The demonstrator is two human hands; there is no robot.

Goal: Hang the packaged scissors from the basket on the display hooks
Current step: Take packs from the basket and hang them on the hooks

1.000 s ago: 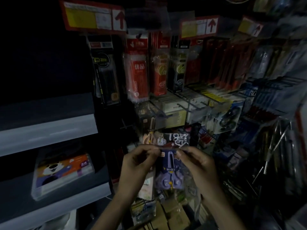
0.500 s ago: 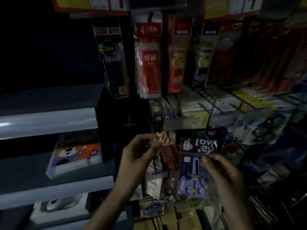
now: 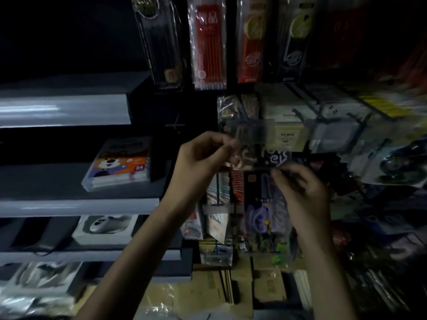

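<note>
Head view, item one: packaged scissors (image 3: 265,204), purple, hanging beside my right hand (image 3: 302,192), whose fingers (image 3: 278,173) pinch the pack just under its header card. Item two: my left hand (image 3: 201,158), fingers curled in a pinch at the pack's upper left corner; blur hides what they grasp. Item three: clear hook tag (image 3: 251,132), just above both sets of fingers.

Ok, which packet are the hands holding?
The purple plastic scissors packet, pinched at its top by the left hand and right hand; other packets hang untouched.

Glossy plastic scissors pack (image 3: 265,213), cardboard boxes (image 3: 268,287) (matt)
</note>
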